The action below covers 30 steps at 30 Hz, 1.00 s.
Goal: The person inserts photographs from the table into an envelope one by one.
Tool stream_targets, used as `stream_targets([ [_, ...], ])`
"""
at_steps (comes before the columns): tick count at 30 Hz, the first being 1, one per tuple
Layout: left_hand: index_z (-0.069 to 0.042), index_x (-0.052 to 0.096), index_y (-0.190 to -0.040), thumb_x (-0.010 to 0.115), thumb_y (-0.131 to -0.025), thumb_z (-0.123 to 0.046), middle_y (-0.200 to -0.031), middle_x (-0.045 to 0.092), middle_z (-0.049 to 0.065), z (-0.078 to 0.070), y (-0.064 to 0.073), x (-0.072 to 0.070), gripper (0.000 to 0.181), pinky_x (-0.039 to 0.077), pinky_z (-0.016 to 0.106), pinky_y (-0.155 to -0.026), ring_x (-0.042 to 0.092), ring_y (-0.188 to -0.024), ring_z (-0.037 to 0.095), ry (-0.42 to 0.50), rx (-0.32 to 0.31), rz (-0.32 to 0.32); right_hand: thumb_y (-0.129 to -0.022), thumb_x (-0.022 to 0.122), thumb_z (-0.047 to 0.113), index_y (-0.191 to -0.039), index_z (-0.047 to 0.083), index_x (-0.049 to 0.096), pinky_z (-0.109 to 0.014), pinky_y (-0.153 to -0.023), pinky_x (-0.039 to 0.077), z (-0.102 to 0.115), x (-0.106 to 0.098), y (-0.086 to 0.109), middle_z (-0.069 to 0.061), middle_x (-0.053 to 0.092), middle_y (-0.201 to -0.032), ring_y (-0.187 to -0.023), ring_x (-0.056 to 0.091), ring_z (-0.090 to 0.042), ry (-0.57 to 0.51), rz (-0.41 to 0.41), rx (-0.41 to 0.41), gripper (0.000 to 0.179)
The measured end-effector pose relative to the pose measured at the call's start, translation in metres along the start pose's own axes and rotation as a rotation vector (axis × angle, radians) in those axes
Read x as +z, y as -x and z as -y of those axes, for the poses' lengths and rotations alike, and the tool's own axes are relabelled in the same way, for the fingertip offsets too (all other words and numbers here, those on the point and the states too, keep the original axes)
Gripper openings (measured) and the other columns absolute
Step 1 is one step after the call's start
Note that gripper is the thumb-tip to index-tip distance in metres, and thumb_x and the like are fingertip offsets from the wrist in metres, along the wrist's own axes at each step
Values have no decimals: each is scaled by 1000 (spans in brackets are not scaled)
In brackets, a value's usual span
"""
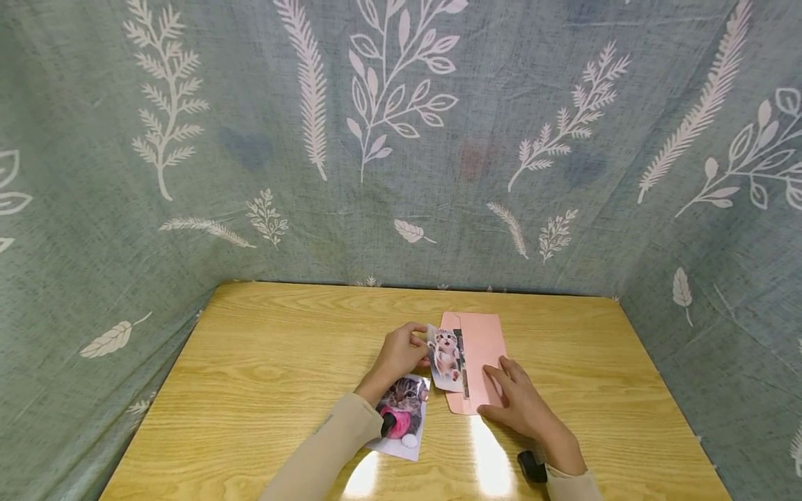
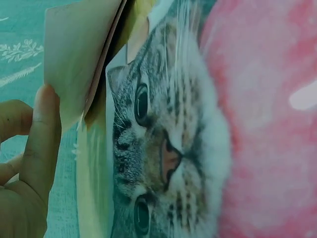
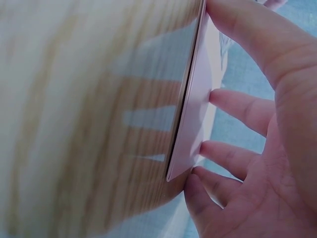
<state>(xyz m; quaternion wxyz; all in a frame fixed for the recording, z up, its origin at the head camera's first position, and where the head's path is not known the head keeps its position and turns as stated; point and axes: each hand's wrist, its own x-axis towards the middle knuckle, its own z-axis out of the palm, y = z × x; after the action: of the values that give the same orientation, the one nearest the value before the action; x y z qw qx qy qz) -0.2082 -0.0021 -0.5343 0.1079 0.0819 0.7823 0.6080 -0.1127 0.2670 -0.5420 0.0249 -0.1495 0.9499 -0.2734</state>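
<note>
Left hand [image 1: 401, 351] pinches the left edge of a kitten photo [image 1: 446, 358] with fingers and thumb; in that wrist's own view the edge tilts up off the surface. Right hand [image 1: 520, 403] has its fingers spread and grips nothing, its fingertips resting on a pink envelope [image 1: 482, 341], with the thumb near the lower edge and other fingers at the right edge.

Between the two hands, the kitten photo lies across the envelope's flap [image 1: 455, 402], which faces left, and its right side meets the envelope's mouth. A narrow, darker strip [image 1: 465, 379] shows along that mouth; whether it belongs to the same print cannot be told.

Below the left hand, partly under the wrist, a glossy photo of a striped cat [image 1: 410, 410] with something bright pink lies on the table. Light-coloured sleeves [image 1: 328, 445] cover both forearms, and a small black device [image 1: 531, 466] sits at the right wrist.

All of this is on a wood-grain table [image 1: 250, 362] with bright reflections near its front. Around it hangs a blue-green curtain [image 1: 250, 125] printed with white leaves and sprigs.
</note>
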Motion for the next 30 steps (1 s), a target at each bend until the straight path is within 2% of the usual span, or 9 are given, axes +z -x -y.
stream_targets([
  [9,0,62,-127,62,-89,5,-89,64,10,0,-1,2,38,61,34,-60,70,-66,24,48,5,-1,-82,83,38,-142,2,52,-71,-104,32,-2,1,0,-36,32,-150,-140,24,-55,4,-4,-1,76],
  [20,1,62,-127,60,-89,7,-87,64,9,3,-4,5,38,61,33,-59,69,-62,21,26,23,0,-82,84,35,-141,1,53,-71,-103,33,-3,2,0,-37,33,-149,-138,26,-56,6,-26,-24,75],
  [30,1,61,-126,61,-88,8,-86,65,8,2,-1,8,39,61,34,-58,69,-60,22,35,17,-2,-82,84,37,-143,1,51,-69,-104,34,-3,1,0,-36,32,-150,-139,26,-54,-6,-14,0,78],
])
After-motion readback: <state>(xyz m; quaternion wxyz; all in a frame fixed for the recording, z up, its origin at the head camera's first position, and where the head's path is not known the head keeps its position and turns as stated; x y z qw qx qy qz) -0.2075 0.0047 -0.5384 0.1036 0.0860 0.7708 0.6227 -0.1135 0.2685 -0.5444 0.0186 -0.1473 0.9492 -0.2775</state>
